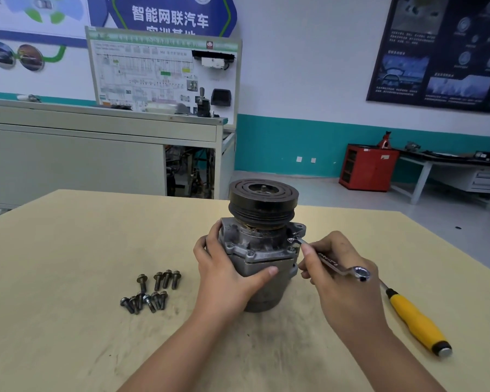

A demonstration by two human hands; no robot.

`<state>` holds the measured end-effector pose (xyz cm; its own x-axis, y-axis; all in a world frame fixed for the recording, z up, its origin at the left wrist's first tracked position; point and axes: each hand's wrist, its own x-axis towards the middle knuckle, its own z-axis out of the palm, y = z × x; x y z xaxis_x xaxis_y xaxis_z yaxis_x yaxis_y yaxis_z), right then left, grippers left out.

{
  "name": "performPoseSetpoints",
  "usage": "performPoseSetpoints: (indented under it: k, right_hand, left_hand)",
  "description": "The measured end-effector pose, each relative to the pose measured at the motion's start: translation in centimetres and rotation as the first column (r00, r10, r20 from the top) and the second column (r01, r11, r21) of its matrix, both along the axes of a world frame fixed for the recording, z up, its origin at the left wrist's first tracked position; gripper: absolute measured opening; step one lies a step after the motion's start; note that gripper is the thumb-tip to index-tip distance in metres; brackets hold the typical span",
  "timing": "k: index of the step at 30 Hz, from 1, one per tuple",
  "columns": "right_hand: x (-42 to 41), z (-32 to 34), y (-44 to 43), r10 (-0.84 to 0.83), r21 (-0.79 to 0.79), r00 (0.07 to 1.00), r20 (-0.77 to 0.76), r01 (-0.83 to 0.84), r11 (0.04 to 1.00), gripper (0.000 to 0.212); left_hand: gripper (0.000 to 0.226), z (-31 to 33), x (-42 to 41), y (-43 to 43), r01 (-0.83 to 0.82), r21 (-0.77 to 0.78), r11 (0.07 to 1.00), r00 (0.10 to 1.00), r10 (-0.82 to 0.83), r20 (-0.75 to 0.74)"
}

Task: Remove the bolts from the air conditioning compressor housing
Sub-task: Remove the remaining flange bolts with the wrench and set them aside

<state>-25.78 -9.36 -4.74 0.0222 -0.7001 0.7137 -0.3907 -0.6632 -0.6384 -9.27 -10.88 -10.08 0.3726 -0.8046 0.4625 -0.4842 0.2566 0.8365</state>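
1. The compressor housing [255,246] stands upright toward the worktop's [68,250] far edge, pulley [263,196] uppermost.
2. The left hand [227,275] wraps its fingers round the housing's left side.
3. The right hand [343,284] pinches a wrench [330,260] in its fingers; the wrench head sits on a right-flange bolt [292,239].
4. Loose bolts [150,291] lie left of the housing.

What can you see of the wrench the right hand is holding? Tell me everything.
The wrench is a slim flat bar of bright metal, with stamped marks on its shank too small to read. It slants from upper left to lower right. Its far end meets the flange on the right side of the compressor; its near ring end sticks out free. The right hand pinches the shank.
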Motion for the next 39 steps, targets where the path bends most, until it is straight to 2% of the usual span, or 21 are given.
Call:
performPoseSetpoints:
  k: [4, 7, 11, 14, 23, 28, 31, 39]
  right_hand:
    - [-0.2, 0.6, 0.3, 0.037, 0.073, 0.999, 0.008, -0.037, 0.997, 0.017]
    - [-1.1, 1.4, -0.5, 0.141, 0.200, 0.968, 0.208, -0.183, 0.963, 0.018]
    - [-2.5, 1.9, -1.9, 0.185, 0.329, 0.877, 0.444, -0.352, 0.877, 0.016]
    - [-2.9, 1.9, -3.1, 0.205, 0.362, 0.817, 0.538, -0.444, 0.819, 0.013]
    - [-1.0, 1.2, -6.9, 0.145, 0.409, 0.753, 0.642, -0.496, 0.766, 0.020]
    - [0.8, 1.4, -8.7, 0.082, 0.473, 0.841, 0.535, -0.379, 0.795, 0.018]
    - [1.4, 1.8, -9.3, 0.089, 0.464, 0.847, 0.525, -0.372, 0.804, 0.021]
    - [0.5, 1.2, -8.2, 0.121, 0.304, 0.650, 0.750, -0.502, 0.809, 0.027]
  left_hand:
    - [0.119, 0.0, 0.0, 0.1, -0.006, 0.002, 1.000, 1.000, 0.006, 0.003]
    - [0.118, 0.0, -0.1, 0.1, -0.008, 0.000, 1.000, 1.000, 0.008, 0.002]
    - [0.117, 0.0, 0.0, 0.1, -0.003, 0.014, 1.000, 1.000, 0.003, 0.002]
    - [0.117, 0.0, 0.0, 0.1, 0.002, 0.018, 1.000, 1.000, -0.002, -0.005]
    - [0.116, 0.0, 0.1, 0.1, 0.007, 0.029, 1.000, 1.000, -0.007, 0.004]
    - [0.116, 0.1, 0.1, 0.1, 0.011, 0.019, 1.000, 1.000, -0.012, 0.008]
    - [0.116, 0.1, 0.0, 0.2, 0.015, 0.011, 1.000, 1.000, -0.015, 0.003]
    - [0.115, 0.0, -0.1, 0.3, 0.018, 0.017, 1.000, 1.000, -0.018, 0.002]
